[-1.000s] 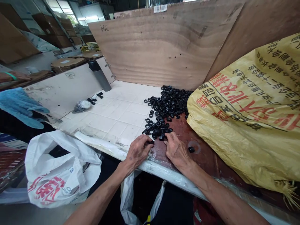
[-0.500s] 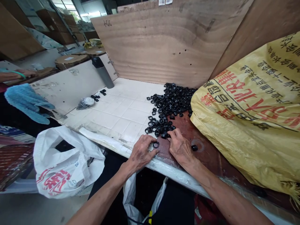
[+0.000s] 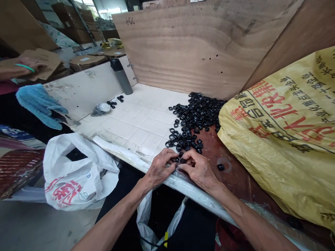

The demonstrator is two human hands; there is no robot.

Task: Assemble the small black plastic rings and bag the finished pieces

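Observation:
Close together at the table's front edge, my two hands hold small black plastic parts. My left hand point(image 3: 162, 166) pinches a black ring point(image 3: 177, 159) between thumb and fingers. Facing it, my right hand point(image 3: 196, 166) grips a small black part point(image 3: 183, 160), partly hidden by the fingers. The two pieces are very near each other; whether they touch I cannot tell. Just beyond my fingers lies a heap of black rings point(image 3: 204, 111), spread over white tiles and a reddish-brown sheet point(image 3: 217, 150). One loose black piece point(image 3: 221, 167) lies right of my right hand.
A yellow printed sack point(image 3: 282, 129) leans in from the right. Wooden boards point(image 3: 183, 52) close off the back. A grey bottle point(image 3: 122, 78) and a small plastic bag point(image 3: 101, 108) stand left. A white bag point(image 3: 81, 174) hangs in front; a co-worker's hand point(image 3: 32, 65) shows far left.
My right hand has moved from the heap's edge to my left hand, bringing a black part. The view has shifted slightly. At far left, the co-worker's hand now has a cardboard piece by it.

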